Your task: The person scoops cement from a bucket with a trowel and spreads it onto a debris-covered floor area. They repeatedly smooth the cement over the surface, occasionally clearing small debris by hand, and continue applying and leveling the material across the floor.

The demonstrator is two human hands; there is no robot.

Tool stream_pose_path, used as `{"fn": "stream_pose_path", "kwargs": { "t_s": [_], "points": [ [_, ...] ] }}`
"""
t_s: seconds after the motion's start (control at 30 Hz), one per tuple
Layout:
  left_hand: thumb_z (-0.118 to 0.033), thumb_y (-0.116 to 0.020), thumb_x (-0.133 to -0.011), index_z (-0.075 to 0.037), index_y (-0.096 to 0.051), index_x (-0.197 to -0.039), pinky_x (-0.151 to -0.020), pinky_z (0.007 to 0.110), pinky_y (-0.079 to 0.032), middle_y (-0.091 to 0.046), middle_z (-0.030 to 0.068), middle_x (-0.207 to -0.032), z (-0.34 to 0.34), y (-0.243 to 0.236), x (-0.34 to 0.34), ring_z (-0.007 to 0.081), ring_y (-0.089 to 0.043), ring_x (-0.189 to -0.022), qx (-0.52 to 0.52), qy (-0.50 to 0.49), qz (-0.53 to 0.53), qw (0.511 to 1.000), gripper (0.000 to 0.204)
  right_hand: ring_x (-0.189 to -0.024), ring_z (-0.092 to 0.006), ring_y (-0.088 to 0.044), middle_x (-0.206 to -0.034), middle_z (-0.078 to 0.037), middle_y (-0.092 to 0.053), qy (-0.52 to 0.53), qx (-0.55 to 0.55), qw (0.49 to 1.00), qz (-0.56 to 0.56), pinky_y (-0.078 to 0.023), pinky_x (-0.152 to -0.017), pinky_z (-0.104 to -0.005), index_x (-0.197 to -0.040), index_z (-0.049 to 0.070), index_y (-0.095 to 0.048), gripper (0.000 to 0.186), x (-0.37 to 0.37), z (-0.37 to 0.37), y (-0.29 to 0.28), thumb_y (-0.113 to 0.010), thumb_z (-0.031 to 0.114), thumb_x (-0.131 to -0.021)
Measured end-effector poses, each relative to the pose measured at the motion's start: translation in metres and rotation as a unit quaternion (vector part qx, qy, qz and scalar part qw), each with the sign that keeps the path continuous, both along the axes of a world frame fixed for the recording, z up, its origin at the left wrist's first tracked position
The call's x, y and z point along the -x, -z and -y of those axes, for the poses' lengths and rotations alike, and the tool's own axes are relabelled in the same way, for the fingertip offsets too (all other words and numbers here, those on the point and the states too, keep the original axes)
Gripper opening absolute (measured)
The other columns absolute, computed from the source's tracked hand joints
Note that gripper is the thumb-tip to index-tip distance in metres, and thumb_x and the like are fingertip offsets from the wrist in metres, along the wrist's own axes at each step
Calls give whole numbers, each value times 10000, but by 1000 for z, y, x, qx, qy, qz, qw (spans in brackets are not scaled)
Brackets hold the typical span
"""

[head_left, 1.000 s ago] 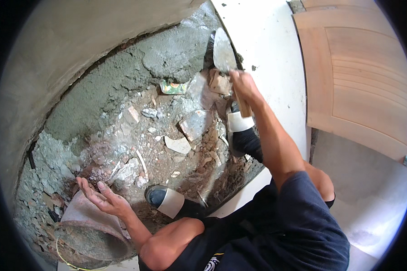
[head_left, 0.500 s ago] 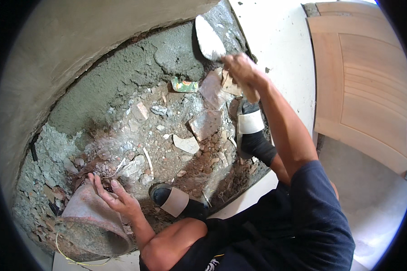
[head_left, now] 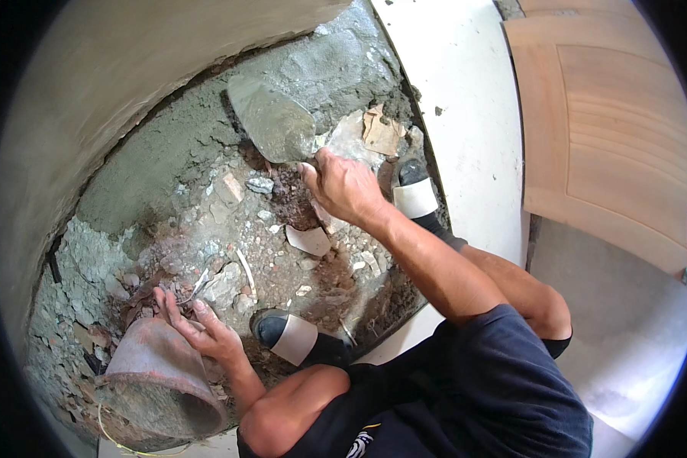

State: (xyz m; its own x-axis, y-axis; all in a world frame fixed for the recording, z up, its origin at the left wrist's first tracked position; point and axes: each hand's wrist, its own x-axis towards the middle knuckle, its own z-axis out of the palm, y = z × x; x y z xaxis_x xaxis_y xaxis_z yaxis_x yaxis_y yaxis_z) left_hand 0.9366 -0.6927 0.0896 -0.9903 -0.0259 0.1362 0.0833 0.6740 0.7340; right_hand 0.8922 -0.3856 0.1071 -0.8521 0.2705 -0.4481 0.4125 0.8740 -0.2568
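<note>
My right hand (head_left: pixel 347 187) is closed around a trowel, its handle hidden in the grip. The broad trowel blade (head_left: pixel 271 118) points away and to the left, wet and grey, over the inner edge of a strip of wet grey mortar (head_left: pixel 156 156). My left hand (head_left: pixel 212 336) has its fingers spread and palm turned up, holding nothing. It is beside a tipped, mortar-crusted bucket (head_left: pixel 156 351), whose mouth faces the lower edge. Whether the wrist touches the bucket cannot be made out.
A plastered wall (head_left: pixel 130 69) curves along the far left. Rubble with a broken tile piece (head_left: pixel 308 240), a white strip (head_left: pixel 247 273) and torn brown paper (head_left: pixel 382 131) covers the ground around my sandalled feet (head_left: pixel 294 338). Pale floor tiles (head_left: pixel 466 99) and a wooden door panel (head_left: pixel 618 130) lie right.
The trowel has swept left and nearer from the far right end of the mortar, and its blade has turned. The green packet has gone from sight. My left hand stays almost still.
</note>
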Motion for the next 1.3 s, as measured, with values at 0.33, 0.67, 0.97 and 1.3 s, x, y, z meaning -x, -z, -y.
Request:
{"fn": "stream_pose_path", "kwargs": {
  "t_s": [0.33,0.67,0.97,1.3],
  "points": [
    [-116,-463,-971,73,-393,-1338,-1116,503,-274,-364,261,-1441,12,-17,0,392,-341,-1349,-82,-32,-41,995,420,-718,-249,-647,-829,-183,-629,264,38,964,14,-534,-591,-386,-1002,-34,-601,443,1,-118,-2,-462,384,-958],
    [-212,-350,-1015,106,-378,-1340,-1094,495,-331,-376,278,-1417,107,-112,-13,386,-361,-1340,-86,-218,-222,947,455,-936,-407,-659,-917,-293,-659,128,230,963,55,-522,-842,-474,-1081,-112,-570,541,45,76,34,-387,388,-987],
    [-315,-446,-1012,23,-460,-1353,-1065,366,-365,-477,176,-1378,220,-126,-79,269,-483,-1245,87,-492,-27,866,480,-693,-300,-682,-690,-183,-630,262,204,943,-22,-555,-618,-423,-867,-76,-609,548,60,92,32,-407,422,-978],
    [-425,-486,-958,20,-541,-1299,-1051,387,-361,-514,201,-1345,316,-61,-115,320,-502,-1204,-140,-594,164,775,563,-946,-411,-649,-958,-297,-656,-96,212,960,159,-511,-870,-466,-986,-94,-606,553,53,219,-9,-400,419,-964]
  ]
}}
